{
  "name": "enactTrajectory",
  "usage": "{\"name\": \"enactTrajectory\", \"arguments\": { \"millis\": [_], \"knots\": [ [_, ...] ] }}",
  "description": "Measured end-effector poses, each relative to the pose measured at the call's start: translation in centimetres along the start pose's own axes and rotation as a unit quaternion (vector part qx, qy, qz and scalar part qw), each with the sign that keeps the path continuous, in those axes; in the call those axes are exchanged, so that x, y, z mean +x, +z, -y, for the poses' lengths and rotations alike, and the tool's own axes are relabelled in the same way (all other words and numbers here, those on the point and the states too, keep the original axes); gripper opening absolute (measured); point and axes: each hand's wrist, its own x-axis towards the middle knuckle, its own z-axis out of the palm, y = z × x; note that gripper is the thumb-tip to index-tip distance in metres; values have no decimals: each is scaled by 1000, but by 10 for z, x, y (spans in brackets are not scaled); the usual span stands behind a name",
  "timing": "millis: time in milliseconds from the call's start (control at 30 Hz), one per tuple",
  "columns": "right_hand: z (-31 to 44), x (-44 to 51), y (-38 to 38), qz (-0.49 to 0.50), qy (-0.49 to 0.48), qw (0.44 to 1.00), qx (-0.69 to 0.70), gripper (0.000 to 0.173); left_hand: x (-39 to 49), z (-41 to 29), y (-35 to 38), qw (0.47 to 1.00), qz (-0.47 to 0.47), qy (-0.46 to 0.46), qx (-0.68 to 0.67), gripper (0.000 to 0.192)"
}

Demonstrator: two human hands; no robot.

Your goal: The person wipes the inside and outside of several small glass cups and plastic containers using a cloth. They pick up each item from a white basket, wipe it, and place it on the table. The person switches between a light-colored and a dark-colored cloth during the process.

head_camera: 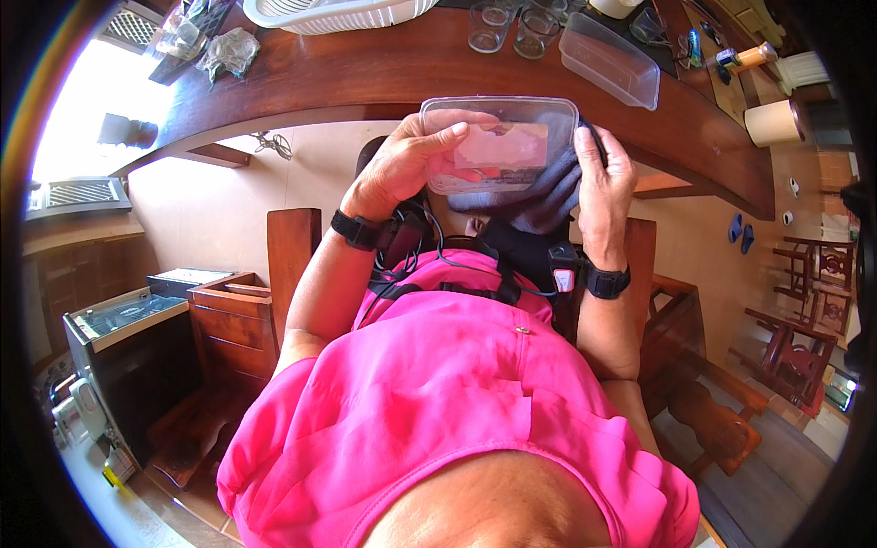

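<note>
A clear plastic container lid [503,109] is held up over my lap, in front of the wooden table's edge. My left hand [411,154] grips its left side, the thumb on top and the fingers showing through from beneath. My right hand [606,168] pinches the right edge together with a dark grey cloth [541,198], which hangs behind and below the lid. A paler rectangle with some writing shows at the lid's middle. On the table lies a clear rectangular plastic container [610,61], beyond my right hand.
The curved wooden table [356,68] spans the top. On it are a white plastic basket [336,17], drinking glasses [536,31] and a crumpled plastic bag [231,53]. A wooden drawer cabinet [233,322] stands at left, wooden chairs [798,353] at far right.
</note>
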Motion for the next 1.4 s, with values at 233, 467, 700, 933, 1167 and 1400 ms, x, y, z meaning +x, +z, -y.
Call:
{"name": "enactTrajectory", "arguments": {
  "millis": [233, 467, 700, 933, 1167, 1400],
  "knots": [
    [20, -1, -3, -98, 25, 981, 165, 25, -2, 3, 8, 994, -104, 32, -15, 40],
    [45, -17, 37, 84, -94, 989, 84, 20, 8, 19, 35, 991, -51, 70, -98, 38],
    [26, -10, 59, 139, -350, 916, -138, 26, 2, 23, 39, 995, -46, 81, 20, 26],
    [13, -4, 51, 25, -322, 914, -247, 29, 2, 15, 36, 992, 14, 80, -97, 64],
    [4, 1, 49, -30, -291, 928, -233, 29, 1, 13, 39, 991, 28, 67, -109, 70],
    [16, -7, 58, 71, -311, 928, -194, 31, 6, 20, 35, 992, 46, 81, -86, 55]
  ]
}}
